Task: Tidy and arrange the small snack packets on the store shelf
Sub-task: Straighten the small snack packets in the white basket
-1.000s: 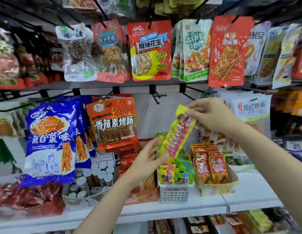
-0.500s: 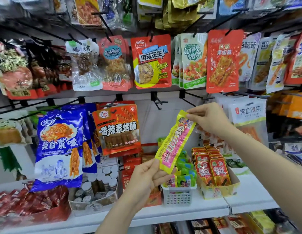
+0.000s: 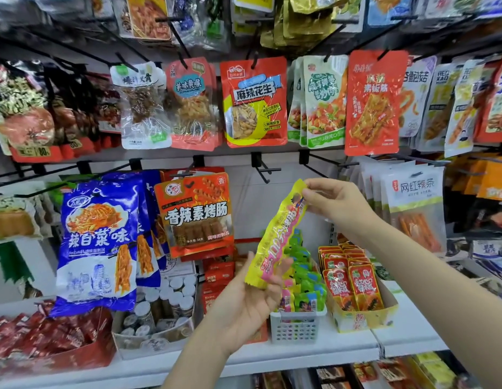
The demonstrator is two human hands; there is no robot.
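You've got one long yellow-and-pink snack packet stretched between both hands, held up in front of the shelf, above and just left of the white mesh basket. Right hand pinches the top sealed edge between thumb and fingertips; other fingers loosely curled. Left hand palm-up, fingers closed lightly on the bottom end, thumb over the front. Likely why: gripping both ends pulls the wrapper flat, so you can straighten it and read the face before slotting it back.

Packet runs diagonally, top end toward your right fingers, bottom toward your left. Looks crinkly, glossy film, yellow edges, pink band with white lettering, small cartoon print near the top. Thin and floppy, I'd guess; it'll sag if one end's let go.

Below your left fingertips, the basket holds green and yellow packets, jumbled, upright-ish. Right of it, a yellow cardboard tray with red packets in neat rows. Probable destination is the basket, not certain.
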